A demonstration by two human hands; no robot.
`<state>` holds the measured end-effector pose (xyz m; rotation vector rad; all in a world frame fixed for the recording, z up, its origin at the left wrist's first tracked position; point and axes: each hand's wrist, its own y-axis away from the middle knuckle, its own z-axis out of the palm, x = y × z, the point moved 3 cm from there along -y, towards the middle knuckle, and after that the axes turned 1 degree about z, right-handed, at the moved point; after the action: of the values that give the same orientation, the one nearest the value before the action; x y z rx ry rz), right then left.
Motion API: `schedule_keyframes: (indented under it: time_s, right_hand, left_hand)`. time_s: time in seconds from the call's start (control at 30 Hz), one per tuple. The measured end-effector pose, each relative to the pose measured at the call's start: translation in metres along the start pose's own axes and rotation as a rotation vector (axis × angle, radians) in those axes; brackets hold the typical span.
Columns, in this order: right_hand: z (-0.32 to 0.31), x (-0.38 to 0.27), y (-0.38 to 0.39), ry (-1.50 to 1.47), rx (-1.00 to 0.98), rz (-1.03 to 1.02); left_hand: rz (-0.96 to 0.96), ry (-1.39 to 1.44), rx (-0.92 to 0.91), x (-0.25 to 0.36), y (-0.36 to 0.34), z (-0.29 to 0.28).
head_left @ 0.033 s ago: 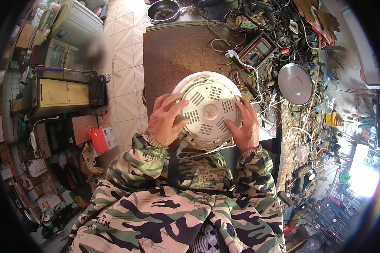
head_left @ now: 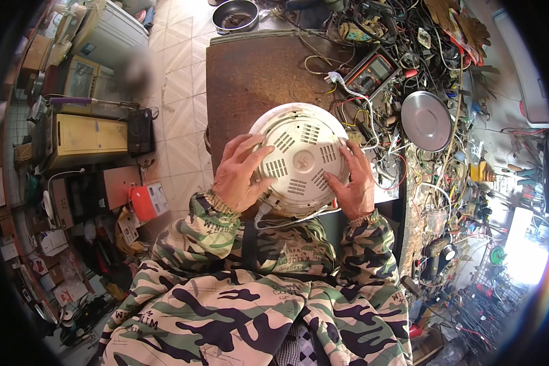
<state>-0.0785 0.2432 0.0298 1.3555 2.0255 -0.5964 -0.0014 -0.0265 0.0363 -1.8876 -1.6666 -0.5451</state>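
Observation:
A round, white plastic appliance base (head_left: pixel 303 161) faces up toward me, with groups of vent slots around a raised centre. It is held at the near edge of the brown workbench, in front of my body. On its left rim, my left hand (head_left: pixel 241 171) grips with fingers over the edge and thumb on the underside. My right hand (head_left: pixel 355 180) grips the right rim in the same way, thumb resting by a slot group. A white power cord (head_left: pixel 293 218) runs along the base's near side from a grey plug end at its lower left.
The brown bench top (head_left: pixel 268 70) extends beyond the base. A multimeter (head_left: pixel 372 72), a round metal lid (head_left: pixel 426 121) and tangled wires crowd its right side. A dark pan (head_left: pixel 235 17) stands past the far edge. Yellow cabinets (head_left: pixel 93 135) and boxes line the left.

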Motion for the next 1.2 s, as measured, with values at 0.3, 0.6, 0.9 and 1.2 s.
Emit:
schedule_keyframes:
  time_s: [0.3,0.6,0.9,1.2]
  right_hand:
    - [0.005,0.004,-0.002,0.016,0.014,-0.030]
    - [0.007,-0.004,0.000,0.025,0.042,0.002]
    - [0.009,-0.006,-0.002,-0.063,0.052,0.072]
    - [0.008,-0.010,-0.001,-0.071,0.045,0.106]
  left_hand:
    - [-0.059,-0.046,-0.132,0.008,0.006,0.008]
    - [-0.084,-0.021,-0.051,0.015,0.013,0.008]
    - [-0.111,0.036,-0.045,0.015,0.015,0.008]
    - [-0.076,0.076,-0.085,0.010,0.010,0.005]
